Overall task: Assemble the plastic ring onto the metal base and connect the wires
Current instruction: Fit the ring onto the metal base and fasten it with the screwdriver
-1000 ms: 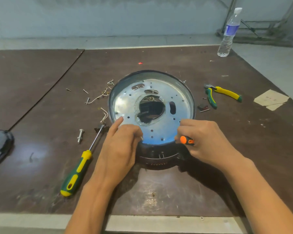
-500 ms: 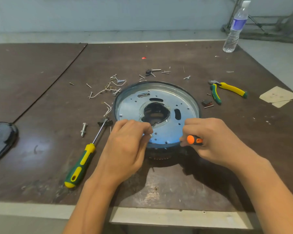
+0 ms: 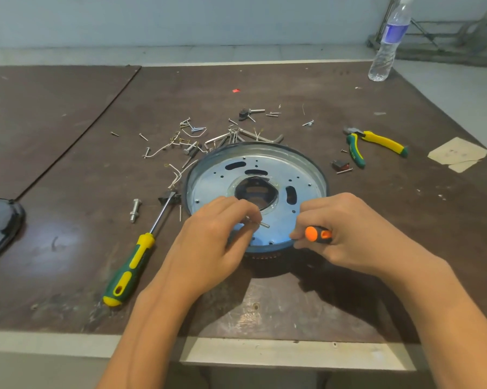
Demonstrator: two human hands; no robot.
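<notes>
The base (image 3: 222, 179) lies flat at the middle of the table (image 3: 68, 169), open side up, with a raised rim all round and a large hole at its centre. My left hand (image 3: 214, 242) sits over the base's 7 o'clock edge. Its fingers are curled in narrow and pinch a small screw (image 3: 265, 224), whose tip sticks out toward 3 o'clock just above the plate. My right hand (image 3: 349, 234) is at the 5 o'clock edge, wrapped round a driver (image 3: 318, 235) with an orange and black handle. The butt end points toward my left hand, and the shaft is hidden in my palm. Under the base's near edge, at 6 o'clock, a dark part (image 3: 264, 255) shows. It may be the ring, but I cannot tell from here.

From 10 to 12 o'clock of the base lie loose wires (image 3: 176, 175), scattered screws (image 3: 190, 123) and hex keys (image 3: 217, 141). At 8 o'clock a green and yellow screwdriver (image 3: 130, 270) lies with its tip toward the base, and a bolt (image 3: 134, 210) lies just beside its shaft. Pliers (image 3: 377, 143) lie at 2 o'clock, with a small red part (image 3: 340, 165) between them and the base. A paper scrap (image 3: 455, 154) lies farther out that way. A bottle (image 3: 388, 43) stands at 1 o'clock, at the table's far corner. A black lid (image 3: 1, 226) lies at 9 o'clock, cut off by the left edge of the view.
</notes>
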